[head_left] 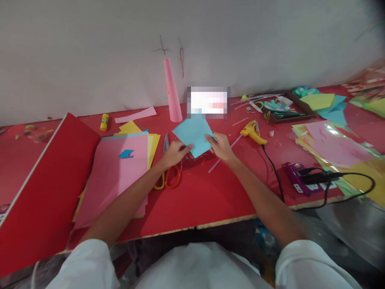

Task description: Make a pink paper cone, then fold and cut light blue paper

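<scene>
Both hands are on the light-blue paper sheet (193, 135), held just above the red table (210, 196): the left hand (174, 154) pinches its lower left edge, fingers closed on it, and the right hand (221, 146) grips its right edge the same way. Left of the sheet lie orange-handled scissors (168, 168) and a pink paper stack (117, 176). Behind it stands a pink paper cone (172, 92), and right of it lies a yellow glue gun (253, 132).
</scene>
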Demonstrator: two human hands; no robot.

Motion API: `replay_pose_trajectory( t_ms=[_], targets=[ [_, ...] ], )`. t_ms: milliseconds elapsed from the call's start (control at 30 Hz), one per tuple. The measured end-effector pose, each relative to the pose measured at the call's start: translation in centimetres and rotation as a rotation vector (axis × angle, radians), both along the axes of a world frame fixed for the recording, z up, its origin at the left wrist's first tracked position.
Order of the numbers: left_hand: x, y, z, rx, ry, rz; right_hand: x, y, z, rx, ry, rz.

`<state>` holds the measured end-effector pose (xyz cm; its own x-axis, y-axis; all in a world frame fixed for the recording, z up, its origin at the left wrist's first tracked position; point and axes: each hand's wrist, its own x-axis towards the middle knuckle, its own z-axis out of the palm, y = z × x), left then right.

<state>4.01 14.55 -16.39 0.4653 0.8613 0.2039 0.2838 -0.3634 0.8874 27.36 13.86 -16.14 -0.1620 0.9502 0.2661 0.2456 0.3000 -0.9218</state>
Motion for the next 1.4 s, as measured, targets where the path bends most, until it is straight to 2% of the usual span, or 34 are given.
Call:
replay_pose_trajectory(
  t_ms=[100, 200, 333, 433, 567, 667, 800, 1033, 1300, 1400],
  targets=[
    [0.0, 0.3, -0.2, -0.022, -0.057, 0.088, 0.9, 0.4, 0.2, -0.01, -0.039, 0.033],
    [0.0, 0.3, -0.1, -0.1, -0.111, 0.103, 1.3, 0.5, 0.2, -0.055, -0.027, 0.05],
    [-0.2, 0.0, 0.1, -0.117, -0.144, 0.192, 0.6, 0.2, 0.0, -0.232, 0.215, 0.049],
    [-0.3, 0.0, 0.1, -0.14, -0.209, 0.23, -0.3, -0.1, -0.2, -0.282, 0.3, 0.084],
    [-0.1, 0.2, 0.0, -0.163, -0.251, 0.198, -0.7, 0.0, -0.7, -0.272, 0.206, 0.099],
    [0.0, 0.2, 0.0, -0.149, -0.271, 0.235, -0.3, 0.2, -0.9, -0.254, 0.159, 0.079],
    [0.0, 0.2, -0.2, -0.144, -0.258, 0.289, 0.1, 0.3, -0.5, -0.245, 0.098, 0.125],
    [-0.1, 0.4, -0.6, -0.134, -0.299, 0.359, 0.2, 0.2, -0.2, -0.21, 0.066, 0.139],
    [0.1, 0.0, 0.0, -0.12, -0.393, 0.419, 0.2, 0.1, 0.0, -0.223, 0.091, 0.135],
    [0.1, -0.3, 0.4, -0.118, -0.382, 0.391, 0.0, 0.0, 0.0, -0.242, 0.118, 0.096]
  ],
)
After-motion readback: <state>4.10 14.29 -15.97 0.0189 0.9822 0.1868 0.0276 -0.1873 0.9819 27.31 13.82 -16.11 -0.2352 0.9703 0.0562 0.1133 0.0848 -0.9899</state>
